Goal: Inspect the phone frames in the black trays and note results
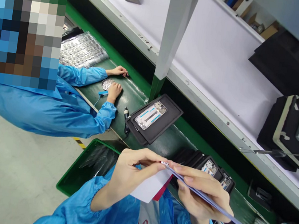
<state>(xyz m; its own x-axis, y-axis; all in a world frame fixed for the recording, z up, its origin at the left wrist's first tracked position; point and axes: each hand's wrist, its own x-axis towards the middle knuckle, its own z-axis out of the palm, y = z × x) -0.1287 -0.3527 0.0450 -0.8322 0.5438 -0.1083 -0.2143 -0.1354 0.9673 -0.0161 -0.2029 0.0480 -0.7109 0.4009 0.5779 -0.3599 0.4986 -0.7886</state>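
Note:
My left hand (127, 175) pinches the corner of a white film with a red underside (153, 189), peeling it away from a thin flat bluish sheet (209, 200). My right hand (201, 196) grips that sheet from below, edge-on to the camera. Both hands hover over the near edge of the green conveyor belt (167, 140). A black tray (155, 118) holding a phone frame with blue strips (150, 115) lies on the belt just beyond my hands.
A co-worker in a blue coat (57, 103) sits to the left, both hands on the belt by a small round dish (107, 83). More black trays with phone frames (209, 167) lie right of my hands. A green bin (89, 166) stands on the floor. A white post (177, 27) rises from the shelf.

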